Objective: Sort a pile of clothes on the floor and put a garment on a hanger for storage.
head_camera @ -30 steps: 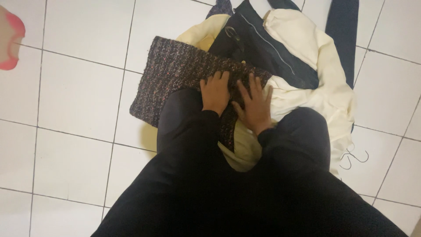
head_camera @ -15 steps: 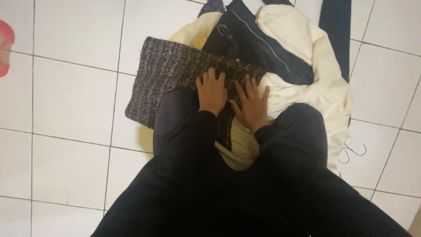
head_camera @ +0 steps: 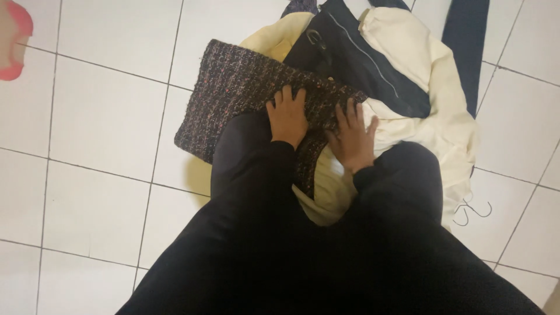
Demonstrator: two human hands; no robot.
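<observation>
Pressing down flat, fingers spread apart, palms on cloth and gripping nothing: left hand (head_camera: 287, 116) and right hand (head_camera: 353, 139) both resting on the dark tweed garment (head_camera: 245, 99), likely to hold its folded shape smooth. Lying with one half on the white tiled floor (head_camera: 99, 128) and the other half lapping over the clothes pile, that tweed piece. Spreading just beyond the tweed, on the far and right-hand side of it, a cream garment (head_camera: 426, 111), bunched rather than folded, seemingly serving as the bottom layer. Sitting on the cream cloth, touching the tweed's far edge, a navy garment (head_camera: 356, 64) with a pale stripe (a dark hook showing on it). Lying well to the right of the tweed, past the cream hem, one thin wire hanger hook (head_camera: 472, 211). Peeking in far left of the tweed, one pink object (head_camera: 14, 41), cut off by the frame. Counting two hands, three garments clearly, one loose hook.
</observation>
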